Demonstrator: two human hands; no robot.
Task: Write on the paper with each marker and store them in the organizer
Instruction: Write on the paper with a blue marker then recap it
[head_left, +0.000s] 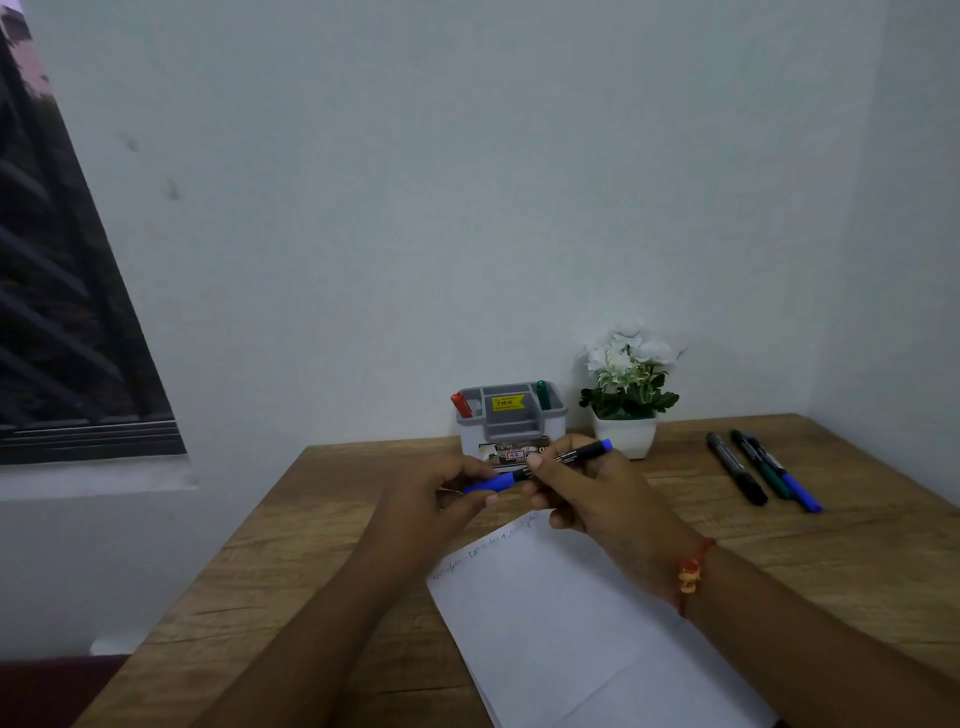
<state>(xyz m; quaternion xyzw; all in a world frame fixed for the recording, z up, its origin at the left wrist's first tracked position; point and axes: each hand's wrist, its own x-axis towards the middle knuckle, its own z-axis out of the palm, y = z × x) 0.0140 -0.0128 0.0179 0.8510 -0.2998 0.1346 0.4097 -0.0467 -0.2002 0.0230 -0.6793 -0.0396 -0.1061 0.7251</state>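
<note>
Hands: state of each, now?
Left hand: closed on the blue plastic marker cap.
Right hand: closed on the black-barrelled blue marker.

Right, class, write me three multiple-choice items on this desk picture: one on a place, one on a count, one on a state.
1. Where does the flower pot stand?
A. Right of the organizer
B. On the paper
C. Left of the organizer

2. How many markers lie loose on the desk at the right?
A. One
B. Three
C. Five

3. What is the blue marker doing?
A. Standing in the organizer
B. Lying on the paper
C. Held in both hands

Answers:
1. A, the pot sits beside the organizer's right side, near the wall.
2. B, a black marker, a green marker and a blue loose marker lie side by side.
3. C, the left hand grips its blue cap end and the right hand its barrel, above the paper.
</note>
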